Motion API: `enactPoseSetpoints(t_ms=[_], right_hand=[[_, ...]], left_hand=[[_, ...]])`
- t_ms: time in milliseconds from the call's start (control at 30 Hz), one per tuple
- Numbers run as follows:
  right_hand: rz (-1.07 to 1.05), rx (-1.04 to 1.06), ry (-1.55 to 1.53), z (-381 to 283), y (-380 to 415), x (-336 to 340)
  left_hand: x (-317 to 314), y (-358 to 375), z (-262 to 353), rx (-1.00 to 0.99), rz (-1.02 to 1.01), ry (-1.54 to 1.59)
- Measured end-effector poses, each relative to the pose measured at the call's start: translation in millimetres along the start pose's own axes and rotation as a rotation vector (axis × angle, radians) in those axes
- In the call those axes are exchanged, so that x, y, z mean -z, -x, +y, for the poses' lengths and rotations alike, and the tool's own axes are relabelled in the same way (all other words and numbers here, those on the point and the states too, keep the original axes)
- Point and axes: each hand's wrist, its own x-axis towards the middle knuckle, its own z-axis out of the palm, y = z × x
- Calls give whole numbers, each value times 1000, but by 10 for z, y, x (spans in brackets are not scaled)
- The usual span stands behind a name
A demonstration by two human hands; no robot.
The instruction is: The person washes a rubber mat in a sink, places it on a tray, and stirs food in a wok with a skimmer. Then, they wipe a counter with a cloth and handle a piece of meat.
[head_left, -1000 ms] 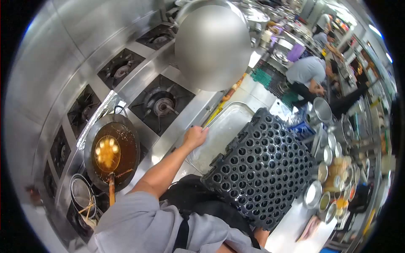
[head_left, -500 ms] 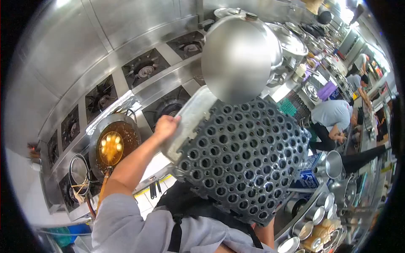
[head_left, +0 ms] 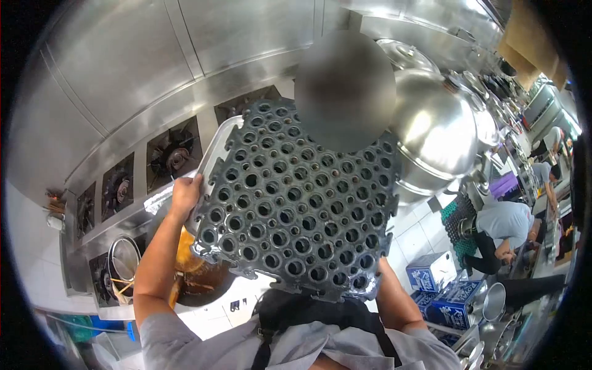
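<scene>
A black rubber floor mat (head_left: 296, 206) full of round holes lies on a pale tray (head_left: 217, 148) in front of my chest. The tray's far and left rim shows past the mat. My left hand (head_left: 187, 196) is closed on that left rim, thumb on top. On the other side my right hand (head_left: 383, 266) meets the lower right edge of the mat. Its fingers are hidden beneath, so their grip does not show. Under the tray's left corner, a wok (head_left: 203, 287) of brown oil is partly covered, with a strainer (head_left: 190, 254) in it.
Gas burners (head_left: 176, 157) line the steel range to the left. A large domed steel pot (head_left: 435, 126) stands close on the right. Blue boxes (head_left: 431, 271) sit on the tiled floor. Co-workers, one in a grey shirt (head_left: 502, 223), bend at a counter farther right.
The mat and tray have swung left and levelled out, now covering part of the wok. My right forearm has come into view, and the domed pot appears farther right.
</scene>
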Motion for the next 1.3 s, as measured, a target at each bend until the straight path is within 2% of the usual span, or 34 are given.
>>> enactPoseSetpoints(t_ms=[67,167,267,300,400,533,567,600,667,700,733,800,867,900,933,1000,1033,1100,1133,1167,1233,1300], right_hand=[[-5,7,3,-188,-374,-403],[14,10,-1,-344,-767,-962],[34,27,-24,-417,-1074,-1266],[14,32,-10,-651,-1016,-1412],[-35,114,33,-411,-1723,-1382],[-89,87,-127,-256,-2540,-1381],[-170,88,-137,-252,-2792,-1378],[-160,80,-140,-191,-2934,-1350],[51,171,15,-402,-2949,-1509],[-35,96,-120,-419,-3158,-1521],[-26,86,-124,-437,-3326,-1510],[-21,2,198,-514,-3621,-1460],[11,6,316,-838,-3653,-1504],[34,25,437,-932,-3625,-1519],[34,16,437,-913,-3616,-1492],[40,161,24,-861,-3560,-1429],[14,47,-243,-672,-3601,-1345],[-27,65,-537,-334,-3205,-1369],[-45,-98,-453,-290,-2843,-1409],[-63,-261,-370,-356,-2461,-1489],[-96,-263,-470,-277,-2392,-1641],[-63,-214,-514,-128,-2631,-1622]], left_hand=[[103,-251,-129,-63,48,12],[133,-663,-339,-37,41,17],[120,-1099,-398,-39,84,-124],[46,-1274,-524,-12,95,-97],[-76,-1490,-553,62,146,-43],[-361,-1831,-738,91,196,-51],[-419,-1868,-722,83,228,-65],[-479,-1921,-716,75,255,-74],[-566,-2107,-886,57,247,-175],[-647,-2244,-1123,-11,263,-113],[-709,-2322,-1251,-77,274,-53],[-790,-2322,-1146,-36,276,5],[-920,-2523,-1561,48,283,197],[-818,-2348,-1164,49,186,-116],[-857,-2376,-1209,54,180,-120],[-929,-2442,-1285,-77,218,-442],[-966,-2551,-1408,-73,211,-444],[-1023,-2846,-1755,141,94,49],[-1040,-2945,-1878,136,94,46],[-1051,-3017,-1985,72,56,-26],[-1155,-3060,-2185,6,11,-109],[-1319,-3112,-2307,-464,186,-463]])
